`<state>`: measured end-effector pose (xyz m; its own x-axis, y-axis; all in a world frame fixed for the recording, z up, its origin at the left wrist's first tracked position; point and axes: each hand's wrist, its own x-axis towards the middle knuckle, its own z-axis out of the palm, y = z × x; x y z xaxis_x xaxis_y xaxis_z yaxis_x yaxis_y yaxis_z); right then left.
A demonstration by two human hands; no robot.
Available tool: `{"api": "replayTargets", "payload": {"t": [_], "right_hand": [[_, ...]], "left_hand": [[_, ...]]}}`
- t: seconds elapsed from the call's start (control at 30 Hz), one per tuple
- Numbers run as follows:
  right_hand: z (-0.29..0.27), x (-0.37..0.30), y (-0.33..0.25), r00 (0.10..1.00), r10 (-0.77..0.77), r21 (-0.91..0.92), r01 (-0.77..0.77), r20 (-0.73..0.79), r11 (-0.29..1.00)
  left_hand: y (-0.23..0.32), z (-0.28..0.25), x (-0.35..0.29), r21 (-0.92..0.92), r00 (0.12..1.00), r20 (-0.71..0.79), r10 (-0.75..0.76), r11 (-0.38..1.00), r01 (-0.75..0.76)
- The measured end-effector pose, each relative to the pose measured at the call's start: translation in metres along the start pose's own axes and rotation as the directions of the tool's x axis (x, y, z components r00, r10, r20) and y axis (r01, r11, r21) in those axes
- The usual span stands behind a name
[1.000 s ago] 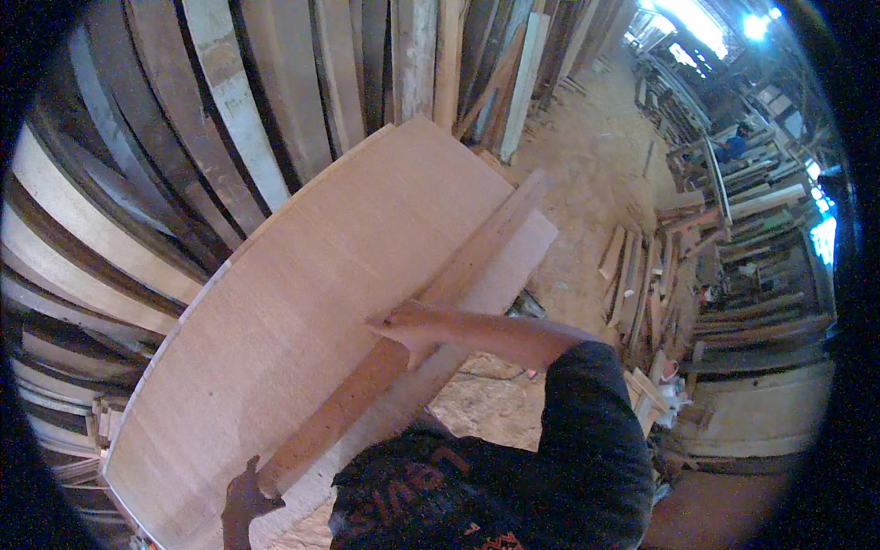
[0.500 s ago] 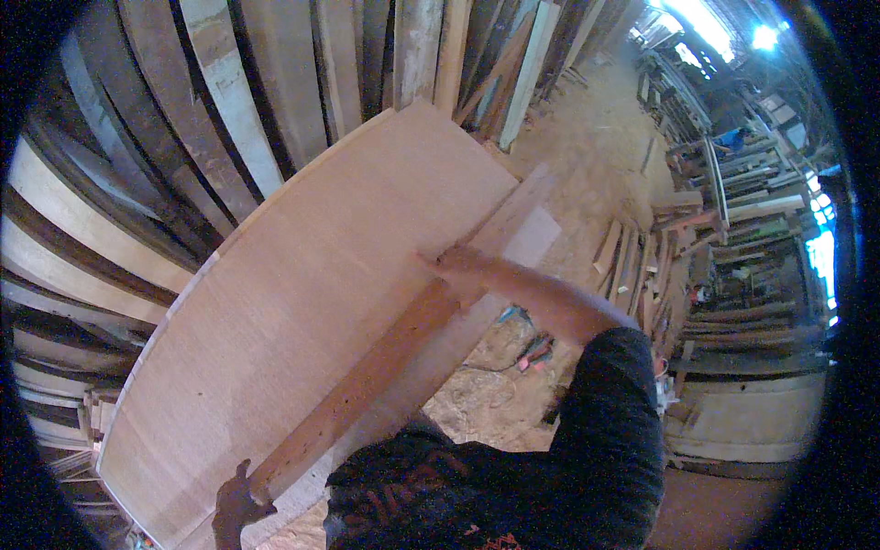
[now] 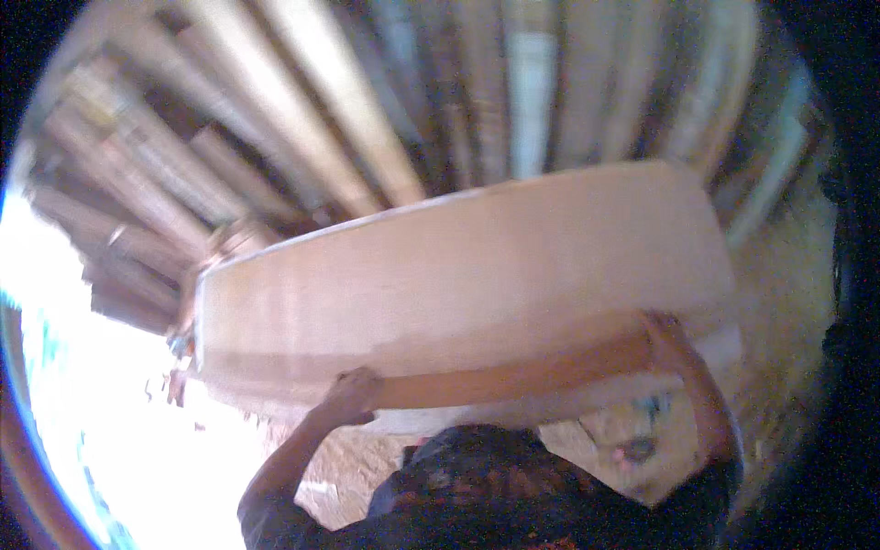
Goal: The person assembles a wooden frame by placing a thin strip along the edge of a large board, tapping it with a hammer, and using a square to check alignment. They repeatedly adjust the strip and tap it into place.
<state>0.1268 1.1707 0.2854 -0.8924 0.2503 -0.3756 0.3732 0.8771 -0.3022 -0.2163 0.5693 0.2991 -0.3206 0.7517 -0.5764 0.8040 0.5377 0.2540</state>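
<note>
Timber-lined room: planks (image 3: 532,110) in a blurred row behind a pale panel worktop (image 3: 458,266); tan floor (image 3: 357,463); white glare (image 3: 174,458) at left.
One brown wooden board (image 3: 513,378), lengthwise over the worktop's near side; left hand (image 3: 353,396) at its left end, fingers closed round it; right hand (image 3: 667,339) at its right end, fingers too blurred to tell.

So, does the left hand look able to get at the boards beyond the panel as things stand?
Probably not: the left hand is at the left end of the brown plank, and the wide panel lies between that hand and the boards.
</note>
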Motion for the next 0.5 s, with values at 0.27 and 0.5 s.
{"api": "replayTargets", "payload": {"t": [0.27,0.5], "right_hand": [[0.016,-0.025,-0.013,0.99,0.101,0.081,-0.094,-0.094,0.992],[0.011,0.009,0.001,0.992,0.126,-0.164,-0.122,0.017,0.979]], "left_hand": [[-0.004,0.05,-0.01,-0.285,0.947,-0.255,-0.194,0.951,0.118],[0.011,0.064,0.006,-0.338,0.785,-0.581,-0.214,0.941,0.006]]}}
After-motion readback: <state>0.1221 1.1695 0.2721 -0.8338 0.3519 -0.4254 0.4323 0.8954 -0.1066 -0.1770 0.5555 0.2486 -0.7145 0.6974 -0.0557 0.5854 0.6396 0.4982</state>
